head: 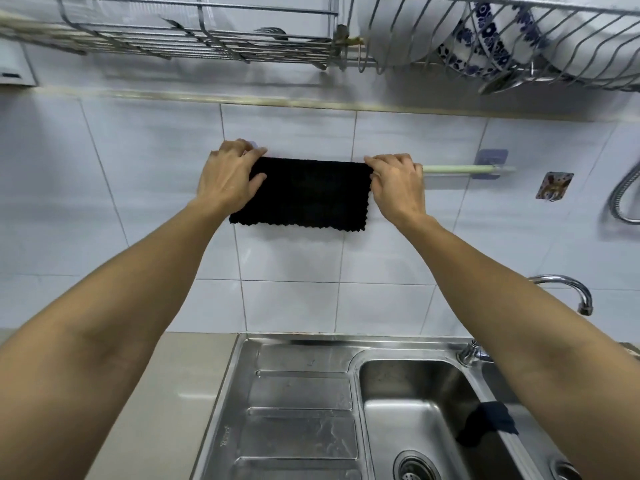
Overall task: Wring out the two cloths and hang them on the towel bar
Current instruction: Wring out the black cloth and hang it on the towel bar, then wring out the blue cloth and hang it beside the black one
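Note:
A black cloth (304, 195) hangs flat over the pale green towel bar (453, 168) on the tiled wall. My left hand (230, 174) pinches the cloth's upper left corner with thumb and fingers. My right hand (396, 183) pinches its upper right corner at the bar. The bar's right part stays bare up to its blue wall mount (490, 162). A second black cloth (490, 422) lies draped over the divider at the sink basin's right rim, partly hidden by my right forearm.
A steel sink (311, 403) with a ribbed drainboard sits below, its basin and drain at the right. A curved tap (568, 289) stands at the right wall. Wire dish racks (450, 39) with plates hang overhead. A shower hose (623, 195) loops at far right.

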